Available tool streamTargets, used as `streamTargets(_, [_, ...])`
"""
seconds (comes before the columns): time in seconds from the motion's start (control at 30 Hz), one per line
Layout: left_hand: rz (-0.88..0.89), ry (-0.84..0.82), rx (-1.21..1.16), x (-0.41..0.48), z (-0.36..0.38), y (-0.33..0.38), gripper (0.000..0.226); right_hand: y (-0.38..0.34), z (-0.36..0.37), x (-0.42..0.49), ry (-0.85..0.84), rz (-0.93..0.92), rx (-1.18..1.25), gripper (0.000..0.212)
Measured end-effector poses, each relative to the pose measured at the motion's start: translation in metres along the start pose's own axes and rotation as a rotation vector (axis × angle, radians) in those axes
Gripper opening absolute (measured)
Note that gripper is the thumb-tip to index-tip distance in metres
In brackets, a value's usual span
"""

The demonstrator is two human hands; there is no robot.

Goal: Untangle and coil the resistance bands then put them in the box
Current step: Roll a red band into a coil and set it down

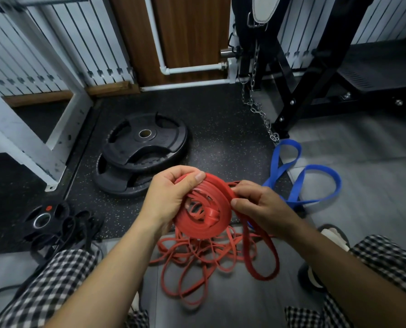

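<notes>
Observed: the person sits low with both forearms out over the floor [223,138], checked trousers at either side.

Left hand [171,197]: grip closed round the upper left rim of a partly wound red coil [206,221], thumb laid across the top and fingers curled underneath. The coil is held up off the floor between the two hands, its inner turns loose and uneven.

Right hand [261,207]: grip pinched on the red band at the coil's right edge, thumb and fingertips together.

Below the coil, a tangle of thin red bands [192,259] lies on the floor between the knees. A wider red loop [263,261] hangs down from the right hand to its right side.

A blue band [315,183] lies twisted on the floor beyond the right hand. Black bands [78,230] are heaped to the left, beside a small weight plate [43,216]. Two large stacked weight plates [145,147] sit further back. A chain [256,105] hangs down to the floor near the blue band.
</notes>
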State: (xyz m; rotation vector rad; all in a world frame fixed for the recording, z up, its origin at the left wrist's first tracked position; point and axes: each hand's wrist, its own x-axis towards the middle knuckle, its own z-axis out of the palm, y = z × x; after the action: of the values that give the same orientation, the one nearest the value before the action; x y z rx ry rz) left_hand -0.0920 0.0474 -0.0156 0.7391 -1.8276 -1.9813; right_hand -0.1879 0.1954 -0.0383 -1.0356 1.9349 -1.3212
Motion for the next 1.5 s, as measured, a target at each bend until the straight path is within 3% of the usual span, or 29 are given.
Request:
streamTargets(0.3, [0.01, -0.024, 0.061, 0.002, -0.005, -0.003, 0.006, 0.002, -0.001, 0.0, -0.019, -0.003, 0.049, 0.03])
streamTargets(0.5, [-0.006, -0.067, 0.09, 0.002, -0.005, -0.006, 0.005, 0.003, -0.002, 0.001, 0.031, -0.002, 0.001, 0.016])
streamTargets(0.7, [-0.032, -0.066, -0.017, 0.003, -0.007, -0.006, 0.015, 0.004, -0.006, 0.001, -0.067, 0.145, 0.307, 0.033])
streamTargets(0.8, [-0.048, -0.087, -0.083, 0.002, -0.005, -0.004, 0.016, 0.005, 0.0, 0.0, -0.047, 0.137, 0.356, 0.022])
streamTargets(0.9, [-0.049, -0.101, -0.095, 0.002, -0.005, -0.002, 0.019, 0.007, 0.005, -0.001, -0.07, 0.144, 0.33, 0.03])
streamTargets(1.03, [-0.039, -0.094, -0.063, 0.004, -0.007, -0.003, 0.019, 0.004, 0.006, -0.004, -0.079, 0.145, 0.408, 0.014])
streamTargets(1.1, [-0.034, -0.093, -0.033, 0.004, -0.008, -0.002, 0.017, 0.003, 0.005, -0.004, -0.036, 0.164, 0.434, 0.018])
streamTargets(1.2, [0.004, -0.057, 0.081, 0.006, -0.011, -0.002, 0.006, 0.002, -0.001, -0.002, 0.029, 0.078, 0.209, 0.013])
streamTargets(1.4, [0.011, 0.002, 0.146, 0.006, -0.01, -0.008, 0.008, 0.005, 0.005, -0.004, 0.054, -0.033, -0.233, 0.02])
streamTargets(1.5, [-0.002, -0.028, 0.142, 0.006, -0.01, -0.008, 0.008, 0.004, 0.004, -0.003, 0.031, -0.016, -0.222, 0.028])
